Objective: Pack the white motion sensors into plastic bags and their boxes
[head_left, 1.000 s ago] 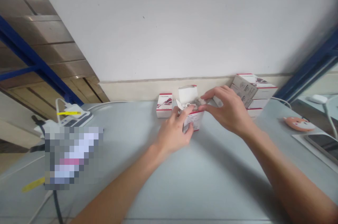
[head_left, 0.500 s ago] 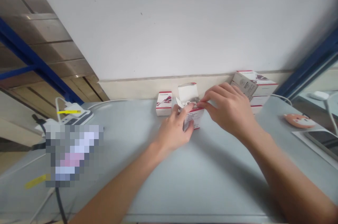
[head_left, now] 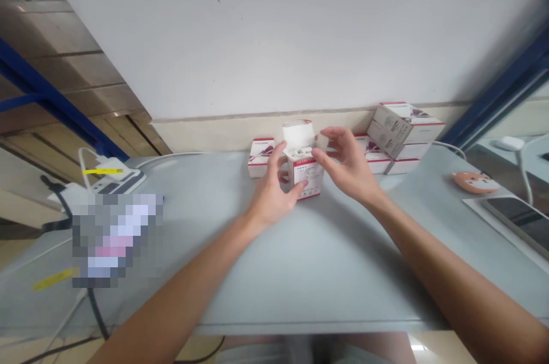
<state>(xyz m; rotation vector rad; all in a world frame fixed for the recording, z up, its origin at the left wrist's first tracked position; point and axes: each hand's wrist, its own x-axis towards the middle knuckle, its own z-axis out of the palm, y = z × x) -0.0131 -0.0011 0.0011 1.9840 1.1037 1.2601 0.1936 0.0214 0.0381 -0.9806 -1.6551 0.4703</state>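
Observation:
An upright white and red cardboard box stands on the table with its lid raised toward the wall. Pale contents show in its opening, too small to make out. My left hand grips the box from the left, its thumb on the front face and its fingers along the side. At the top right corner, my right hand has its thumb and fingers about the white side flap. A closed box of the same kind sits just left of my left hand.
Several similar boxes are stacked by the wall on the right. Farther right are an orange and white object and a dark phone-like device. A power strip with cables and a blurred-out item lie on the left.
My right hand has drawn back from the box's opening to its right flap. My left fingers have left the opening and now lie along the left side. The view has shifted slightly.

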